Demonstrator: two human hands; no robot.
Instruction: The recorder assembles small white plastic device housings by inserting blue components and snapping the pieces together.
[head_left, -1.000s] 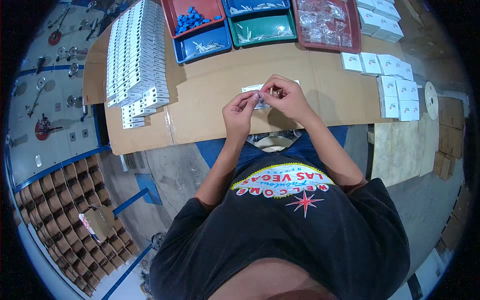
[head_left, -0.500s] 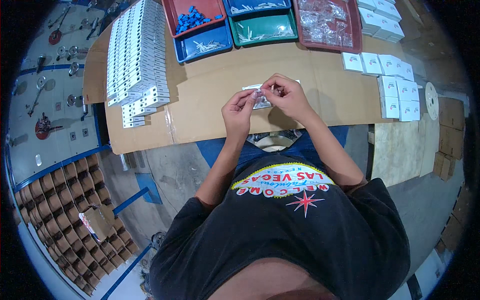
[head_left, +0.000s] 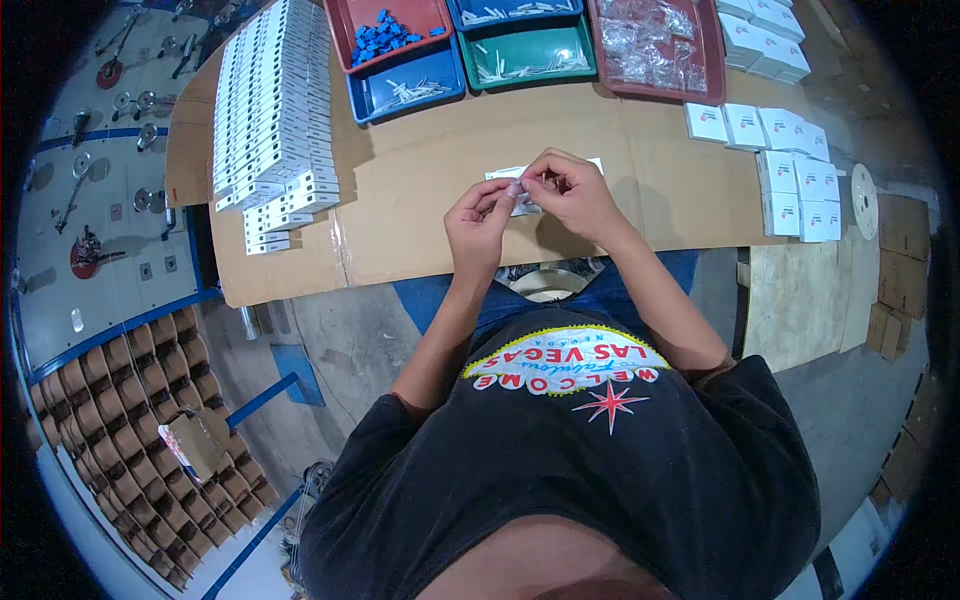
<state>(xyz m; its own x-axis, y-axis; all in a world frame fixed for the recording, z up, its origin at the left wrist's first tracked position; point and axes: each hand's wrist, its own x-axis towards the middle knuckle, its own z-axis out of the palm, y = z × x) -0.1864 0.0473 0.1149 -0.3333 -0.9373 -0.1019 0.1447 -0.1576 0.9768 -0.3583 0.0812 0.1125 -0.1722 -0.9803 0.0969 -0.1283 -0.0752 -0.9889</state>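
Observation:
Above the near middle of the cardboard-covered table, my left hand (head_left: 474, 222) and my right hand (head_left: 578, 200) meet fingertip to fingertip. Both are closed in a pinch on what looks like a small clear plastic bag (head_left: 523, 204). Its contents are too small to make out, and my fingers cover much of it. Behind and under my hands lies a flat white piece (head_left: 500, 174), mostly hidden by them.
Stacked white boxes (head_left: 270, 110) stand at left, with more white boxes (head_left: 797, 180) at right. Along the back are a red tray (head_left: 345, 45) of blue pieces, blue (head_left: 370, 108) and green (head_left: 580, 65) trays of white sticks, and a dark red tray (head_left: 660, 92) of clear bags.
My hands stay in nearly the same place. The fingertips have shifted slightly on the clear plastic, with my right fingers a little closer to my left.

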